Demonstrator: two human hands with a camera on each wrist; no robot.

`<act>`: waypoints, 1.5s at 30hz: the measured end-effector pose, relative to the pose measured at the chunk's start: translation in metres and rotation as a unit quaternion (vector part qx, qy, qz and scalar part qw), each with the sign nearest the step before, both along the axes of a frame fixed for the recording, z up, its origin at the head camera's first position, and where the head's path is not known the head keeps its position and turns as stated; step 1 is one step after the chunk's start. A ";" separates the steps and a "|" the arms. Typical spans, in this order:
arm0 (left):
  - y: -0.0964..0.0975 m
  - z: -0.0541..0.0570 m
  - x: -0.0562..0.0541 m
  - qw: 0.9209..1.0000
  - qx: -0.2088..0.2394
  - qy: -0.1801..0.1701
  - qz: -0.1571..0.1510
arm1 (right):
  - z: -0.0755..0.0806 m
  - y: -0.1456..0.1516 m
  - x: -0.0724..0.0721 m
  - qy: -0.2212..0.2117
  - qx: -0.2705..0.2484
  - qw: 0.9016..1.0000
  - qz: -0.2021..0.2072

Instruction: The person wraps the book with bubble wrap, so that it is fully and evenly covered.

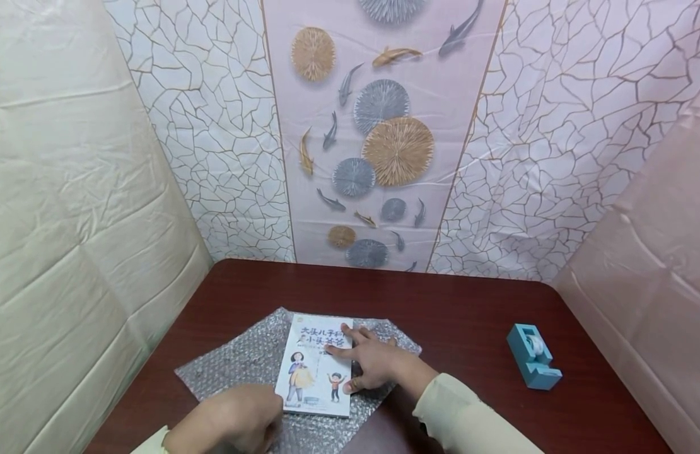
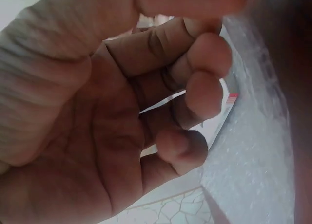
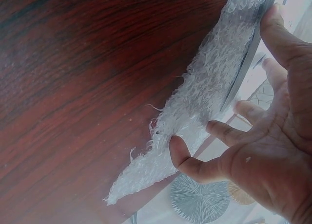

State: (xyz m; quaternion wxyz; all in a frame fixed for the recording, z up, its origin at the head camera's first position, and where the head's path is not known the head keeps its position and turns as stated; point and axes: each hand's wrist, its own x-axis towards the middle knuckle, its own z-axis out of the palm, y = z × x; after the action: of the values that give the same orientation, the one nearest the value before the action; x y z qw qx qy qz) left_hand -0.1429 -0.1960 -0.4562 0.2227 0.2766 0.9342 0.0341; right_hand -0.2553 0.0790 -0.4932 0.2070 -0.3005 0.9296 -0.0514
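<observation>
A paperback book (image 1: 313, 372) with cartoon figures and Chinese lettering on its white cover lies on a sheet of bubble wrap (image 1: 236, 353). My right hand (image 1: 378, 359) rests on the book's right side, fingers spread across the cover and thumb by its right edge. At the book's lower left corner is my left hand (image 1: 236, 413), over the near part of the wrap. In the left wrist view its fingers (image 2: 204, 95) are loosely bent and the palm shows nothing in it. The thumb hides part of the index finger, with bubble wrap (image 2: 253, 136) just beyond.
A blue tape dispenser (image 1: 534, 356) with a roll of tape stands at the right of the dark red wooden table (image 1: 441, 309). Patterned cloth (image 1: 373, 189) hangs behind the table's far edge. Pale quilted panels (image 1: 72, 221) flank both sides.
</observation>
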 end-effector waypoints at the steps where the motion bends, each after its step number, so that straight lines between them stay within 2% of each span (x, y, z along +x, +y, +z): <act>1: -0.001 0.002 0.000 1.000 0.011 -0.007 0.005 | 0.000 0.000 0.000 -0.001 0.000 1.000 0.000; 7: -0.010 0.013 -0.002 0.995 0.079 -0.049 0.020 | 0.001 0.000 0.001 0.000 -0.002 1.000 -0.001; 11: -0.015 0.017 -0.004 0.991 0.117 -0.059 0.015 | 0.001 0.001 0.002 -0.002 -0.003 1.000 -0.002; 13: -0.018 0.018 -0.006 0.990 0.130 -0.053 0.009 | 0.000 0.001 0.002 -0.001 -0.002 1.000 -0.001; 19: -0.023 0.017 -0.015 0.988 0.157 0.003 -0.009 | -0.001 0.002 0.002 0.004 0.000 1.000 0.000; 25: -0.021 0.014 -0.017 0.984 0.163 0.069 -0.024 | -0.002 0.002 0.004 0.004 -0.004 1.000 0.001; 29: -0.017 0.013 -0.018 0.983 0.169 0.074 -0.025 | -0.001 0.001 0.005 0.001 -0.006 1.000 -0.001; 31: -0.015 0.012 -0.020 0.981 0.176 0.078 -0.036 | -0.001 0.001 0.005 0.002 -0.007 1.000 -0.001; 34: -0.013 0.011 -0.025 0.975 0.190 0.094 -0.064 | -0.001 0.001 0.004 0.000 -0.009 1.000 -0.002; 38: -0.012 0.006 -0.037 0.964 0.221 0.118 -0.089 | 0.001 0.002 0.003 -0.002 -0.014 1.000 -0.003; 42: -0.011 -0.001 -0.047 0.954 0.260 0.130 -0.080 | 0.001 0.002 0.002 0.003 -0.015 1.000 0.003; 45: -0.010 -0.007 -0.053 0.948 0.281 0.137 -0.058 | 0.000 0.002 0.002 0.007 -0.016 1.000 0.006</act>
State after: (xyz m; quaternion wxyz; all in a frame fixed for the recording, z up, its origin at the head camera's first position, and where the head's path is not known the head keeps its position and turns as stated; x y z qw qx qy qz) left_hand -0.1960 -0.2059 -0.4635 0.0069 0.3840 0.8905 0.2440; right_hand -0.2536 0.0809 -0.4931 0.1960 -0.3092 0.9284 -0.0629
